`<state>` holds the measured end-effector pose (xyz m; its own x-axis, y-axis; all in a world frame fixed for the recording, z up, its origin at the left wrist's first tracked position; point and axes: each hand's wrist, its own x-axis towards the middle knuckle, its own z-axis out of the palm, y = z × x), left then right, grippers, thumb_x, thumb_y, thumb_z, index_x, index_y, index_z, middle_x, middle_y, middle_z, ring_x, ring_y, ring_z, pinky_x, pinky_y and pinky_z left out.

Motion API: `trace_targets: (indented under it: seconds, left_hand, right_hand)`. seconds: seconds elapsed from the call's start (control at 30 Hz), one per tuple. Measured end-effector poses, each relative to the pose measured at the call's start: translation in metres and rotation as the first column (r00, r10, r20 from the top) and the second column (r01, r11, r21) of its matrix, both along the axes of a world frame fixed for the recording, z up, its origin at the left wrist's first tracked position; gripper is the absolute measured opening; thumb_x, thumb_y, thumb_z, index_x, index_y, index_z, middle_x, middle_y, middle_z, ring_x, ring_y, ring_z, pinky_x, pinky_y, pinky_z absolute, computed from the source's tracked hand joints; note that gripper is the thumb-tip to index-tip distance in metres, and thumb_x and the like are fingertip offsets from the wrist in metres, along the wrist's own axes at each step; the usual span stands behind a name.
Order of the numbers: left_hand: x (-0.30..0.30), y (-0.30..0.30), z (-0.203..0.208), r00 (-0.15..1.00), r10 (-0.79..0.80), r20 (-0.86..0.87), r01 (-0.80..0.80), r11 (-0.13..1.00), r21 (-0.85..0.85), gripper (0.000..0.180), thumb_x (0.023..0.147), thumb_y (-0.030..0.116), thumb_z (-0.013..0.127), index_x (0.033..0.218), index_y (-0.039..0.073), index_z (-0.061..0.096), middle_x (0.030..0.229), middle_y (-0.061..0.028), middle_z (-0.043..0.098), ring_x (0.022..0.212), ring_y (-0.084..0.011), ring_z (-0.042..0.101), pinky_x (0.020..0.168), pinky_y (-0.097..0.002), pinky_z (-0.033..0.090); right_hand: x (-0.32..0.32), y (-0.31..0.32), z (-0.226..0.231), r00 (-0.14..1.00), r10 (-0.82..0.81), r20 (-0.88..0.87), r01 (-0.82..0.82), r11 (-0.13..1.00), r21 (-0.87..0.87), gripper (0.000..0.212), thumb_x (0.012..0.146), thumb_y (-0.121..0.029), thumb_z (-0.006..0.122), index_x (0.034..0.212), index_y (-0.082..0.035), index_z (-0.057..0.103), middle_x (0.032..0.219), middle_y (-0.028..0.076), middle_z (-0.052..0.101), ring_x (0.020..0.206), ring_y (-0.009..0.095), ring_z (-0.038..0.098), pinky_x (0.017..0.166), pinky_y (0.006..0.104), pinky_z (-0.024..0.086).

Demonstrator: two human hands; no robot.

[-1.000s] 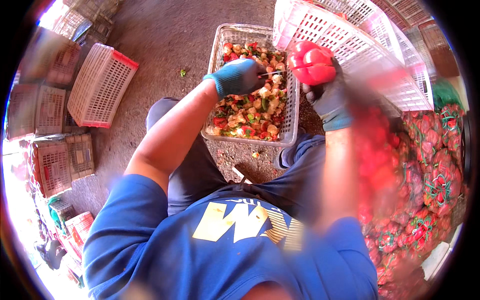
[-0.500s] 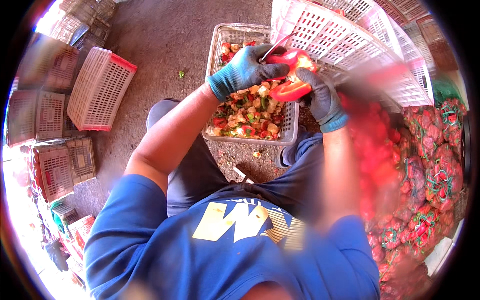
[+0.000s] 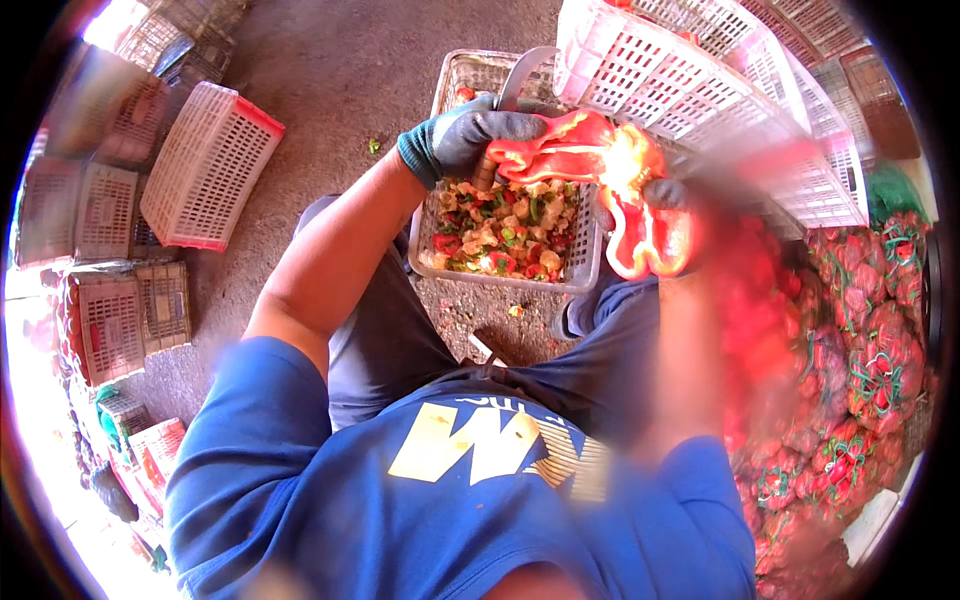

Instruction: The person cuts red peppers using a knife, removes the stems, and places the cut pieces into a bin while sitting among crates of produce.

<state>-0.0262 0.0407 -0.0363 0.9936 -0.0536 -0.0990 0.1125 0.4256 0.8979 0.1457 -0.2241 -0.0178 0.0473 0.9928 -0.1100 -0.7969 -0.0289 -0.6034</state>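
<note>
A red bell pepper (image 3: pixel 562 140) is spread open between my gloved hands, its pale seed core showing bright in the middle. My left hand (image 3: pixel 470 140) grips one side of it and also keeps a knife (image 3: pixel 524 75) in the palm, the curved blade pointing up and away. My right hand (image 3: pixel 666 194) is closed on the other side of the pepper, its fingers partly hidden behind the flesh. Under the hands sits a plastic crate (image 3: pixel 440 95), holding pepper cores and scraps (image 3: pixel 515 225).
A tall white crate (image 3: pixel 640 70) leans at the far right of the scrap crate. Red peppers (image 3: pixel 745 320), blurred, lie beside my right arm, with filled net bags (image 3: pixel 880 350) beyond. More crates (image 3: pixel 210 165) stand at the left. Small scraps dot the floor.
My hands have moved apart, and the pepper has opened out from a folded shape into two spread sides. My right hand has come nearer to me. The knife blade has turned more upright.
</note>
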Motion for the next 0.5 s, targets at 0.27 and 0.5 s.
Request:
trace_targets:
  seconds: [0.27,0.5]
  left_hand:
    - [-0.001,-0.011,0.009,0.994,-0.022,0.107,0.047,0.969,-0.241,0.07,0.097,0.041,0.064,0.147,-0.005,0.046,0.146,-0.0196,0.056,0.132,-0.0272,0.057,0.114,-0.042,0.044]
    - [0.002,-0.024,-0.001,0.998,-0.041,0.054,0.022,0.946,0.324,0.056,0.1,0.019,0.065,0.147,-0.003,0.044,0.112,-0.0099,0.071,0.098,-0.0189,0.072,0.085,-0.0303,0.06]
  right_hand:
    - [-0.005,0.003,0.011,0.983,-0.068,0.17,0.078,0.996,-0.051,0.044,0.09,-0.024,0.063,0.125,0.003,0.06,0.109,0.015,0.071,0.098,0.027,0.069,0.092,0.0411,0.056]
    - [-0.009,0.019,-0.025,0.384,0.004,0.923,0.222,0.97,-0.097,0.049,0.08,-0.04,0.078,0.105,0.001,0.07,0.093,0.012,0.074,0.084,0.023,0.069,0.081,0.0404,0.054]
